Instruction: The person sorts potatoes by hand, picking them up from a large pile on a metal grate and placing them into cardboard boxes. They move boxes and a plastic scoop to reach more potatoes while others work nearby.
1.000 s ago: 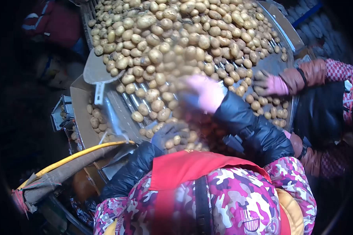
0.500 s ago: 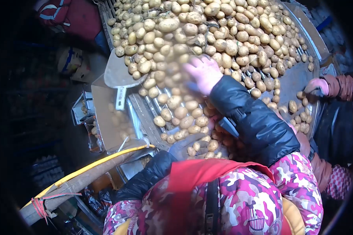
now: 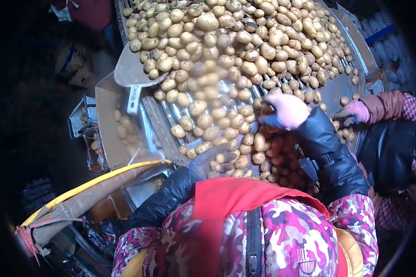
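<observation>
A large heap of potatoes [image 3: 282, 39] covers the slatted sorting table [image 3: 173, 108] and runs down toward my body. My right hand [image 3: 289, 111], in a pink glove with a blue palm, is over the potatoes right of the middle. Its fingers curve, with a gap between them and the thumb; no held potato is plain to see. My left hand [image 3: 207, 159], in a greyish glove, lies low among the potatoes near my chest, its fingers stretched along several of them. Shaded potatoes [image 3: 282, 154] lie below my right hand.
A white scoop [image 3: 136, 69] rests at the heap's left edge, above a cardboard box [image 3: 108, 120] holding potatoes. A yellow-edged bar [image 3: 97, 184] crosses at lower left. Another person's gloved hand [image 3: 353, 112] is over potatoes at the right edge.
My right hand has come down and right from the heap toward me. Potatoes have slid, baring slats in the middle. The other person's hand has shifted left and down.
</observation>
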Motion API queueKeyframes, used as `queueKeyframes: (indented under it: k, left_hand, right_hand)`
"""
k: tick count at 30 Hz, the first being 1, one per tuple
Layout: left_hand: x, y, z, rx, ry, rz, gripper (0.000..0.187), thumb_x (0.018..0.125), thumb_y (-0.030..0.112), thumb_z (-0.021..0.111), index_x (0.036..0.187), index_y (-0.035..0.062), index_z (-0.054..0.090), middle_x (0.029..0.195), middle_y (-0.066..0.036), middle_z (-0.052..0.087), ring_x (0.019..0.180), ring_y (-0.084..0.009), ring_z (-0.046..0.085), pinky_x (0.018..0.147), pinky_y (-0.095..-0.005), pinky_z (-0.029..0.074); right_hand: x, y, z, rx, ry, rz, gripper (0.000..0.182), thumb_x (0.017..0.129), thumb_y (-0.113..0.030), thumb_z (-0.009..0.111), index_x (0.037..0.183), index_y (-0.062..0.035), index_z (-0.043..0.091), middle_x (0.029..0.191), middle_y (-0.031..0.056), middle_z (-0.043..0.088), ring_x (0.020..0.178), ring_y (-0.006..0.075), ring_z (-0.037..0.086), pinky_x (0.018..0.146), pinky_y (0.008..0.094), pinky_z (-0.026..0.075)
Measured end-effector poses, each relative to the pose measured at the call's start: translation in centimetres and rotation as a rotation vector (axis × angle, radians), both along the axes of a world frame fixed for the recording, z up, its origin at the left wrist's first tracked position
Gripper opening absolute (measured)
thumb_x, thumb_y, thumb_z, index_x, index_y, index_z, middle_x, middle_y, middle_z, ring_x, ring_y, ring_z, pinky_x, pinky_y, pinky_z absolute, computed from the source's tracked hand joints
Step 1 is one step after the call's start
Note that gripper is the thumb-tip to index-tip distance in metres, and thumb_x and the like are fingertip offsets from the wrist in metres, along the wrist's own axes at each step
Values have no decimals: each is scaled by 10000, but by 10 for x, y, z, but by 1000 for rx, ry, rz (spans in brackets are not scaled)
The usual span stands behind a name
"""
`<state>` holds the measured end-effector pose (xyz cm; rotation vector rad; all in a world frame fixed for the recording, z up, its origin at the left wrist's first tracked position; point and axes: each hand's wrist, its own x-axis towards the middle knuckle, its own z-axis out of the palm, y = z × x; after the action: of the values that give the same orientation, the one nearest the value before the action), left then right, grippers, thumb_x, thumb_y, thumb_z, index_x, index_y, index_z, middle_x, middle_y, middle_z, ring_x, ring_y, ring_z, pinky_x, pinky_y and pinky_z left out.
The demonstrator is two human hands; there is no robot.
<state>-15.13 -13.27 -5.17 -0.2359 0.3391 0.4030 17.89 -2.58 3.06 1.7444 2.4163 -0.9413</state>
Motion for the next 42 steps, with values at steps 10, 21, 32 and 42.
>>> queueKeyframes:
  k: [10,21,32,42]
  left_hand:
    - [-5,-13,-9,100,230,-59,529,1051,285,606,1531,114,463,1281,-171,573,985,-178,605,868,-253,566]
    - [7,-5,39,309,488,-152,525,1068,306,581,1548,123,472,1150,-10,591,802,-69,556,642,-174,504]
    - [29,82,36,998,1283,-31,372,974,353,709,1190,50,716,1046,-129,715,941,-248,682,816,-361,546]
    - [82,145,47,1749,2041,-1000,378,937,383,698,1150,74,741,1200,-227,715,1140,-386,695,963,-484,558]
  right_hand:
    - [-166,116,-76,272,153,14,640,888,-239,759,1460,-111,503,1324,189,587,1231,387,624,1030,492,514]
    - [-55,-7,-66,-12,557,-292,580,861,-219,784,1389,-62,603,1277,203,669,1165,354,668,991,414,541]
    - [-20,-90,-59,116,696,-504,544,882,-169,761,1392,-48,615,1186,114,711,1017,205,681,881,333,554]
    - [-10,-109,-81,34,756,-593,591,851,-209,810,1379,-13,629,1318,151,675,1208,228,637,1044,371,500]
